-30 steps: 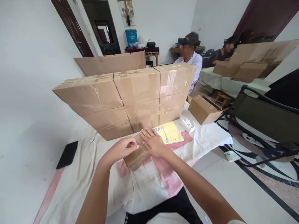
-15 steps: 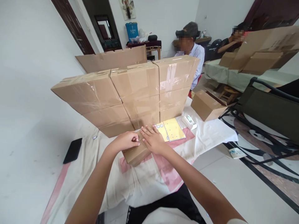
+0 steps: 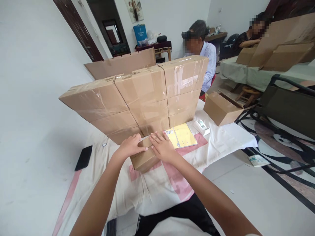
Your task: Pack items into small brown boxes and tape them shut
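A small cardboard box (image 3: 144,159) sits on the cloth-covered table (image 3: 118,200) in front of me. Across the left part of its top lies my left hand (image 3: 130,146), its thumb stretched apart from the fingers. My right hand (image 3: 162,146) rests flat on the right part of the box top, fingers spread. A yellow sheet with blue outlines (image 3: 185,135) lies just beyond my right hand. Behind both hands stand stacked, taped cardboard boxes (image 3: 147,85) in three columns.
A black phone (image 3: 83,158) lies at the table's left edge. To the right are a small white device (image 3: 201,127) and an open carton (image 3: 221,108). Past the boxes sits a person in a light shirt (image 3: 209,59). A dark folding chair (image 3: 287,101) stands on the right.
My left hand's fingers have gone from curled with the thumb close to stretched out over the box. My right hand stays on the box top. The view has shifted slightly.
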Demonstrator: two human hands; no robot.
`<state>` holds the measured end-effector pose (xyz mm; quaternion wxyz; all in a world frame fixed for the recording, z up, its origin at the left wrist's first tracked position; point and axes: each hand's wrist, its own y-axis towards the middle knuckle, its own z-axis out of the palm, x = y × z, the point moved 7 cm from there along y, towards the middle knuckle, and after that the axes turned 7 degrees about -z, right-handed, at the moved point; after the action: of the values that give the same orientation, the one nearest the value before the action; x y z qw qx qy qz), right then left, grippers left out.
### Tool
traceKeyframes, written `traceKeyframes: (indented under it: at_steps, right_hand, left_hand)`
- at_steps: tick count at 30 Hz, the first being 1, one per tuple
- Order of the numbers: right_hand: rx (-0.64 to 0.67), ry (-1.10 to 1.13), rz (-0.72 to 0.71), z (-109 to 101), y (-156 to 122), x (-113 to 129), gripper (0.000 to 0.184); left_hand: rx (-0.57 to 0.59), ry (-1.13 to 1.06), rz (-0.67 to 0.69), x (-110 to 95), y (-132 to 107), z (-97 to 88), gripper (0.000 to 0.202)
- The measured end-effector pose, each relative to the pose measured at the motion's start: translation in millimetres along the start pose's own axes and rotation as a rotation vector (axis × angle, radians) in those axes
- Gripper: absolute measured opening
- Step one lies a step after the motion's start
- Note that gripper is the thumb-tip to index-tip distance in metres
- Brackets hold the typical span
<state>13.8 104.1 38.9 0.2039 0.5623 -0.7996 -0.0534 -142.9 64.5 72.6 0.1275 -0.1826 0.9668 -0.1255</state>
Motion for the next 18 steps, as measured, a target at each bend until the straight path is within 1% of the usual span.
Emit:
traceKeyframes:
  at_steps: [2,3,4,6,8,10,11,13,15,17,18]
  right_hand:
    - [-0.001,0.007,0.007,-3,-1,0,0.055]
    - [-0.001,0.022,0.003,-5,-1,-1,0.054]
    - [0.002,0.052,-0.004,-8,-2,-3,0.055]
    - [0.026,0.163,-0.008,-14,-6,-15,0.059]
    - [0.072,0.315,0.026,-15,-14,-36,0.075]
    - [0.116,0.464,0.065,-10,-26,-59,0.095]
    - [0.122,0.541,0.061,-6,-33,-68,0.103]
    - [0.086,0.687,0.004,1,-48,-77,0.109]
    - [-0.004,0.797,-0.072,7,-63,-78,0.11]
    - [-0.078,0.844,-0.094,14,-78,-77,0.116]
    - [-0.097,0.861,-0.077,18,-84,-77,0.119]
  left_hand:
    - [0.12,-0.186,-0.001,8,3,14.3,0.059]
    - [0.154,-0.267,0.017,10,4,19.9,0.06]
    - [0.163,-0.325,0.033,12,5,23.9,0.06]
    - [0.139,-0.371,0.042,16,7,29.1,0.059]
    - [0.111,-0.379,0.027,19,7,32.3,0.06]
    - [0.086,-0.381,0.008,21,6,33.5,0.061]
    - [0.07,-0.379,0.002,21,5,33.3,0.061]
    - [0.039,-0.375,0.004,20,2,32.6,0.061]
    - [0.024,-0.37,0.04,16,-1,33.8,0.058]
    - [0.038,-0.354,0.098,10,-3,38.9,0.056]
    - [0.051,-0.347,0.113,8,-3,42.8,0.057]
